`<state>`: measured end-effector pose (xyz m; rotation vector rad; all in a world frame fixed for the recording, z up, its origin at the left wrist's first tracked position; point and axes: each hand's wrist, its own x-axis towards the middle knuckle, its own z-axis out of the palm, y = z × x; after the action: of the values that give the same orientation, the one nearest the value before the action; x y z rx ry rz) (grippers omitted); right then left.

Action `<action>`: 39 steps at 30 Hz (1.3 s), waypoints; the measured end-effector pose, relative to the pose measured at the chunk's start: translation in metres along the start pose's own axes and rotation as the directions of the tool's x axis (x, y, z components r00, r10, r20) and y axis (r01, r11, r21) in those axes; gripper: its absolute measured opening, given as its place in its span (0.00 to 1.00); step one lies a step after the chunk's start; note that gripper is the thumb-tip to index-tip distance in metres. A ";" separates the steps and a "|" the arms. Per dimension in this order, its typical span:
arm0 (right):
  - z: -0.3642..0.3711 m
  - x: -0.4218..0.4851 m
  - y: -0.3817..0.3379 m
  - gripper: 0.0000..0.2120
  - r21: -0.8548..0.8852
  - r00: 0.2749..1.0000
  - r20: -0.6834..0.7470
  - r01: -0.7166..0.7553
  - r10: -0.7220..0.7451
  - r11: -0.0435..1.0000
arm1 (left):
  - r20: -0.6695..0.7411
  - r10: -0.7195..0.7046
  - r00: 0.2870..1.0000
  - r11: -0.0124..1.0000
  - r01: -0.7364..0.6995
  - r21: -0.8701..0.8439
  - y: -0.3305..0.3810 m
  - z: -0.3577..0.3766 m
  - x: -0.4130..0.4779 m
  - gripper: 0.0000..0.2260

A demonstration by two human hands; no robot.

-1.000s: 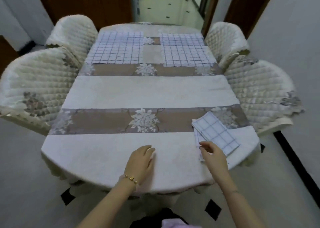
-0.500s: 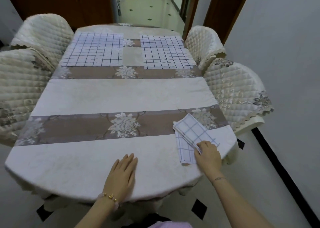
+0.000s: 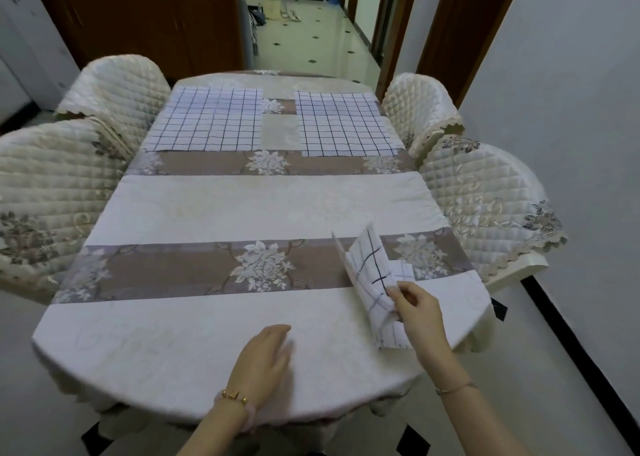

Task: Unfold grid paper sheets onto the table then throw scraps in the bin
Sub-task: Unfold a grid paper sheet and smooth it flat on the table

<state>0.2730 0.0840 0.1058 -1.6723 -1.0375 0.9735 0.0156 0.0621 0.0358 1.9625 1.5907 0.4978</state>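
While the right hand (image 3: 420, 313) pinches the folded sheet (image 3: 372, 272) between thumb and curled fingers, the sheet's upper layer stands raised off the desk (image 3: 242, 206) and tilts to the left. A lower layer lies flat on the cloth beneath it. It cannot be told whether that layer is part of the same sheet or a separate one.

Position: the folded sheet is at the near right corner of the desk, across the edge between the brown floral band and the white band.

Orientation: its long axis runs from the near edge of the desk toward the far end, leaning slightly left. The raised end points away from the person.

The left hand (image 3: 263, 362) rests palm down on the near white band. Its fingers are straight and together, it holds nothing, and it is well apart from the folded sheet. A bracelet (image 3: 235, 395) sits on that wrist.

Count:
- Folded sheet: one bundle.
- Flat sheets (image 3: 207, 119): two, fully opened, side by side at the far end with a gap of bare cloth between them.
- Chairs (image 3: 114, 88): four, two on each long side, all with quilted covers.
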 end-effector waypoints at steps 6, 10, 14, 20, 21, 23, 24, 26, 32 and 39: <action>0.049 -0.029 -0.023 0.07 0.160 0.976 0.207 -0.100 0.065 0.982 | -0.038 -0.075 0.996 0.822 0.040 -0.568 0.065 -0.027 0.002 0.21; 0.078 -0.045 -0.033 0.11 0.263 0.906 0.412 -0.222 0.099 0.939 | -0.038 -0.131 0.991 0.699 0.065 -0.712 0.075 -0.034 -0.002 0.21; 0.095 -0.052 -0.038 0.14 0.272 0.861 0.501 -0.258 0.093 0.927 | -0.061 -0.193 0.979 0.641 0.079 -0.764 0.064 -0.045 -0.006 0.16; 0.106 -0.054 -0.038 0.09 0.290 0.841 0.533 -0.287 0.095 0.913 | -0.040 -0.247 0.968 0.633 0.130 -0.763 0.053 -0.051 -0.010 0.15; 0.108 -0.053 -0.036 0.08 0.276 0.846 0.522 -0.286 0.107 0.918 | -0.050 -0.254 0.966 0.634 0.127 -0.763 0.053 -0.051 -0.011 0.14; 0.109 -0.049 -0.033 0.07 0.243 0.863 0.491 -0.271 0.123 0.931 | -0.080 -0.281 0.957 0.616 0.116 -0.779 0.052 -0.054 -0.010 0.12; 0.109 -0.047 -0.032 0.07 0.233 0.869 0.478 -0.266 0.128 0.936 | -0.112 -0.305 0.946 0.614 0.106 -0.782 0.047 -0.054 -0.009 0.11; 0.105 -0.041 -0.028 0.06 0.232 0.880 0.455 -0.262 0.133 0.937 | -0.211 -0.402 0.891 0.601 0.083 -0.795 0.031 -0.058 -0.004 0.11; 0.085 -0.032 -0.004 0.07 0.148 0.893 0.409 -0.269 0.189 0.952 | -0.175 -0.641 0.748 0.250 -0.012 -0.968 -0.017 -0.087 0.001 0.10; 0.099 -0.042 0.033 0.09 0.011 0.823 0.407 -0.438 0.396 0.899 | 0.185 -0.688 0.701 -0.077 0.183 -0.980 -0.045 -0.046 -0.006 0.12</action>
<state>0.1748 0.0654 0.0534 -1.6867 -0.8610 1.6856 -0.0478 0.0709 0.0440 0.1377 1.3032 1.2856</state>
